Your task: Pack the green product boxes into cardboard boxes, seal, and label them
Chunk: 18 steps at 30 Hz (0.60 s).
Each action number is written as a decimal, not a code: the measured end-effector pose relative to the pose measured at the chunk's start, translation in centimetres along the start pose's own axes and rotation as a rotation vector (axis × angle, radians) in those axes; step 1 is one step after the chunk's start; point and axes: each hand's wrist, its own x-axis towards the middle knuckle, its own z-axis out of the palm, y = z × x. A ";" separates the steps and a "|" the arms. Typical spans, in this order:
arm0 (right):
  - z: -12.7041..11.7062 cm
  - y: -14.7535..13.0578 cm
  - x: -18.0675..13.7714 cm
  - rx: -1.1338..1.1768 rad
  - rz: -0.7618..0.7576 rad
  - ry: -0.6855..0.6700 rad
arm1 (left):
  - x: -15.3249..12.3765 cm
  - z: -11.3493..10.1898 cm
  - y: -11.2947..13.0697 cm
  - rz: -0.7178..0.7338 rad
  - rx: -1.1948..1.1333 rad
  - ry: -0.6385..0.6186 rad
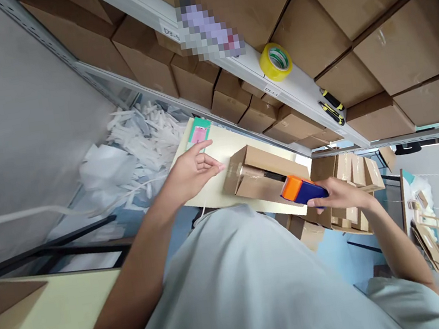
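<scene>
A small brown cardboard box (260, 176) lies on a pale yellow table (225, 147) in front of me. My left hand (193, 169) hovers just left of the box, its fingers loosely curled with the forefinger stretched out, holding nothing I can see. My right hand (337, 196) grips an orange and blue tape dispenser (301, 189), whose front end rests against the right side of the box.
Shelves stacked with brown cartons (348, 8) run along the top. On the shelf edge sit a yellow tape roll (275, 61) and two black-yellow cutters (332, 105). A pile of white paper scraps (134, 144) lies left, and small folded boxes (354, 183) are stacked at right.
</scene>
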 end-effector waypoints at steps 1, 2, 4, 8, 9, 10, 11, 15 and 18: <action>-0.4 0.3 0.5 0.040 -0.014 -0.028 | 0.6 0.3 -0.7 -0.021 -0.015 -0.019; -0.8 0.5 1.0 0.077 -0.025 -0.054 | 1.1 0.5 -1.3 -0.041 -0.032 -0.033; -1.5 1.2 2.5 0.138 -0.037 -0.091 | 1.9 0.8 -2.4 -0.076 -0.062 -0.040; -2.5 2.8 6.1 0.190 -0.045 -0.164 | 2.9 0.8 -3.8 -0.121 -0.074 -0.008; -2.6 3.2 7.0 0.190 -0.043 -0.182 | 3.2 0.8 -4.0 -0.127 -0.067 0.000; -2.7 3.6 7.9 0.192 -0.041 -0.197 | 3.4 0.8 -4.3 -0.132 -0.060 0.009; -2.6 3.9 8.6 0.197 -0.039 -0.208 | 3.6 0.9 -4.5 -0.136 -0.053 0.017; -2.2 4.6 10.6 0.228 -0.023 -0.212 | 4.7 1.2 -5.8 -0.161 -0.027 0.042; -1.8 4.8 11.2 0.223 -0.034 -0.204 | 5.6 1.2 -7.2 -0.191 -0.008 0.050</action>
